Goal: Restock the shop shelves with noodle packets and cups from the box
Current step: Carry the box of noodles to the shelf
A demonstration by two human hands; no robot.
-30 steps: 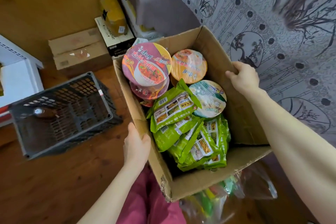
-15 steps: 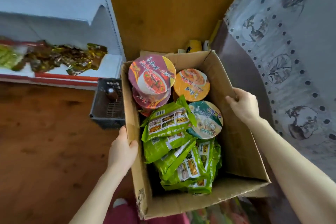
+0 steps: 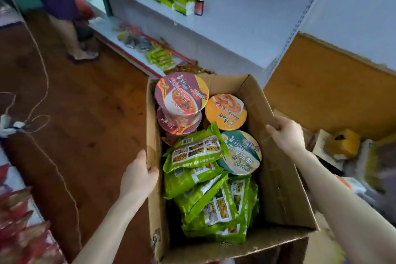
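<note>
An open brown cardboard box (image 3: 153, 135) was held up between both hands, apparently so that it could be carried level. The left hand (image 3: 139, 178) was clamped on the top edge of the left wall, with the thumb hooked over the rim and the palm pressed to the outside. The right hand (image 3: 286, 135) was curled over the top edge of the right wall, nearer the far end. With the grips on opposite walls, the load was probably being balanced against tipping.

The task's goods were all inside the box. Glossy green plastic noodle packets (image 3: 203, 195) were heaped from the near edge to the middle. A round purple-lidded cup (image 3: 181, 96) was stacked on others in the far left corner. A round orange-lidded cup (image 3: 226, 111) was lodged towards the far right corner. A round teal-lidded cup (image 3: 240, 152) was tilted near the right wall, touching the topmost packet. Nothing appeared to have been taken out, so the restocking was judged barely begun.

Compared with half a second earlier, both grips and the arrangement of the contents were unchanged. The surroundings were different: the dark crate was no longer seen, and partly stocked white metal shelves (image 3: 225, 28) were brought into view beyond the box's far edge, above a brown wooden floor (image 3: 85, 113).
</note>
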